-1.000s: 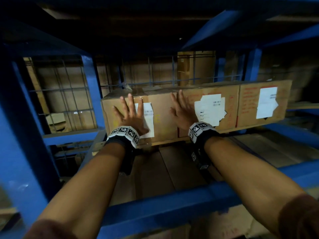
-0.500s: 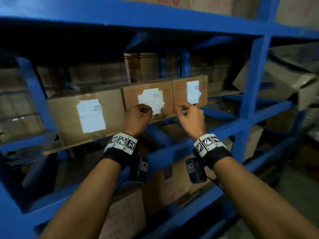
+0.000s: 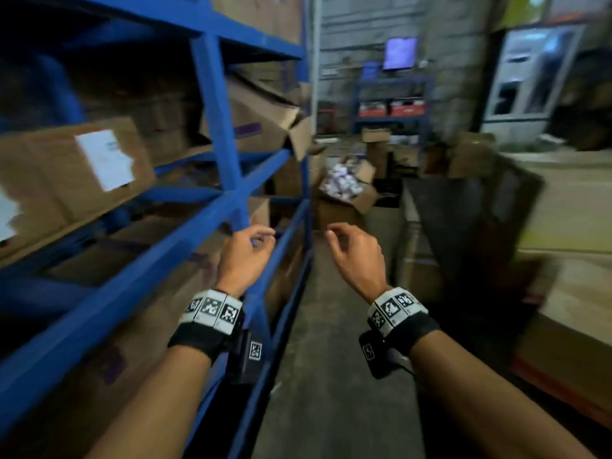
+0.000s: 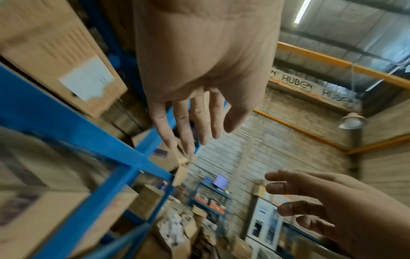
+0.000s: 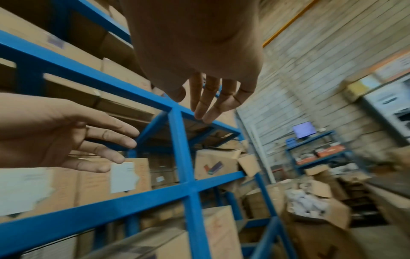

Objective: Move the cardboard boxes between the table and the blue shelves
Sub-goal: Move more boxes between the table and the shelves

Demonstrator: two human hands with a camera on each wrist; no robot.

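Cardboard boxes with white labels (image 3: 82, 173) (image 5: 126, 177) sit in a row on the blue shelves (image 3: 215, 104) at my left. My left hand (image 3: 251, 243) hangs in the aisle in front of the shelf frame, fingers loosely curled, holding nothing; the left wrist view shows its fingers (image 4: 188, 126) relaxed. My right hand (image 3: 347, 246) floats beside it over the floor, also empty, with slack fingers (image 5: 208, 103). Neither hand touches a box or the shelf. A dark table (image 3: 470, 207) with brown boxes (image 3: 563, 326) lies at the right, blurred.
A concrete aisle (image 3: 331, 392) runs ahead between shelves and table. Open boxes with white items (image 3: 344, 190) pile at its far end. A small blue rack (image 3: 390, 104) with a lit screen (image 3: 400, 53) stands against the brick wall. A torn box (image 3: 265, 117) overhangs the shelf.
Both hands left the boxes on the shelf and pulled back out of the bay. My view swung right from the shelf toward the aisle and table.
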